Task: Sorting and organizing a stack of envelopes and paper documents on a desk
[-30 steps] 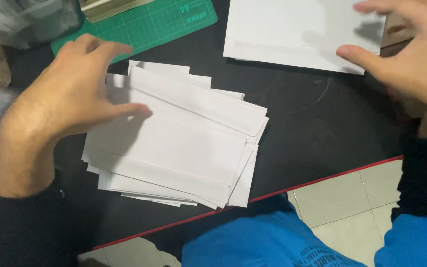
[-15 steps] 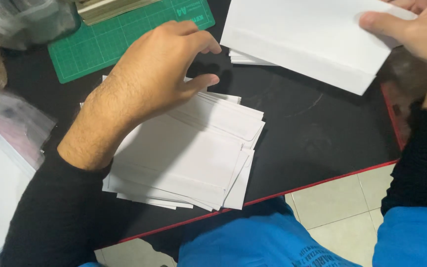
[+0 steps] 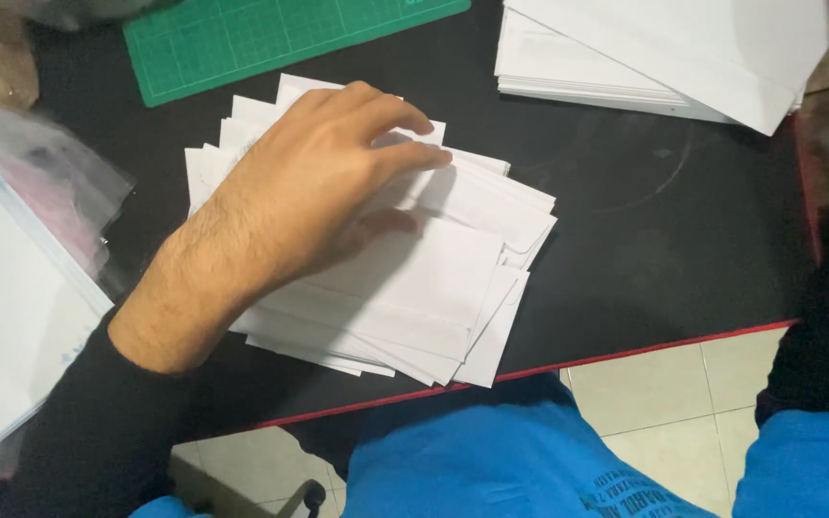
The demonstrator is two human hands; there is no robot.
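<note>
- One left hand point(image 3: 314, 187) lies palm-down on the fanned pile of white envelopes point(image 3: 414, 288), fingers spread only a little and resting flat on the top sheets; it grips nothing.
- The pile sits on the black table point(image 3: 664, 240). About ten envelope edges show in the fan, though an exact count cannot be made where the hand covers them.
- The right hand is barely in view at the far right edge beyond the pile; how it is held cannot be told.
- One second stack of white envelopes point(image 3: 645, 53) lies beyond and to the right of the fanned pile, well apart from it.
- One green cutting mat point(image 3: 271, 38) lies beyond the pile, near its far edge.
- One clear plastic bag point(image 3: 40, 206) with sheets of paper point(image 3: 2, 317) lies left of the pile.
- One red strip point(image 3: 645, 350) edges the table on the near side of the pile.
</note>
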